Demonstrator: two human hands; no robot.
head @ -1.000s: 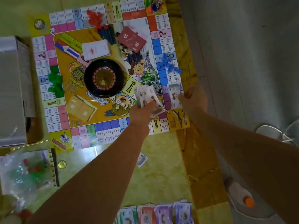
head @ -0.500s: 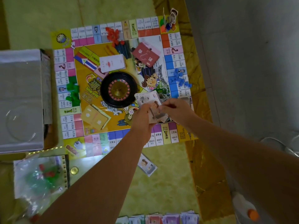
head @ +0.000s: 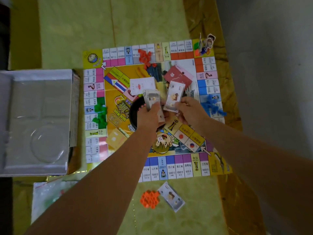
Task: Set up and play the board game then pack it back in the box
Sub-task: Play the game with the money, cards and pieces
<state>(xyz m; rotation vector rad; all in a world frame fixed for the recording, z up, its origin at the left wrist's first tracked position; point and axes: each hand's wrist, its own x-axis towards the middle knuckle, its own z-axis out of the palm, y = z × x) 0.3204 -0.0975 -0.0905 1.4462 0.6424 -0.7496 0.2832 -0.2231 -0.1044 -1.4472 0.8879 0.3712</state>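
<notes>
The colourful square game board point(head: 179, 168) lies flat on the yellow-green desk point(head: 76, 31). At its 9 o'clock sits the open box with a silver plastic tray point(head: 37, 119), and small green plastic houses point(head: 100, 114) cluster on the board's 9 o'clock edge. Over the centre, the left hand point(head: 149, 116) grips a stack of paper banknotes point(head: 151, 99). Just beside it, the right hand point(head: 189, 111) pinches a single grey banknote point(head: 174, 95). Small blue plastic houses point(head: 213, 104) lie at 3 o'clock.
</notes>
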